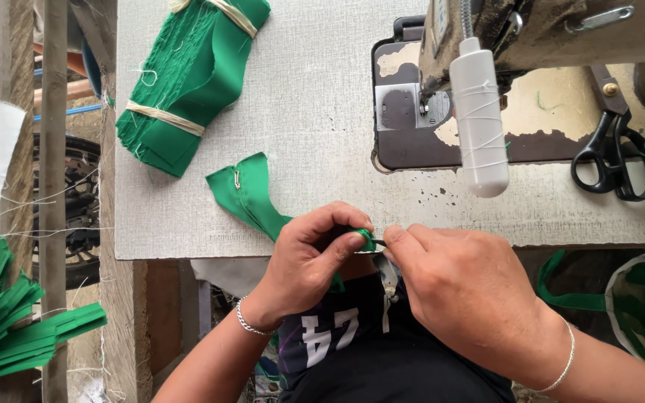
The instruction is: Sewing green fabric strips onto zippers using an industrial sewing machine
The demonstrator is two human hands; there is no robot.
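Note:
At the table's near edge, my left hand (313, 257) pinches one end of a green zipper strip (251, 195). The rest of the strip runs up and to the left across the grey table top (293, 89), with a small metal slider near its far end. My right hand (463, 287) meets the left one fingertip to fingertip. Its thumb and forefinger pinch a small dark piece at the same green end, which my fingers mostly hide. Both wrists wear thin silver bracelets.
A bundle of green strips (192, 71) tied with pale bands lies at the far left of the table. A worn sewing machine (531, 82) with a white lamp (479, 119) stands at the right, black scissors (615, 153) on its bed. More green strips (16, 328) hang at the lower left.

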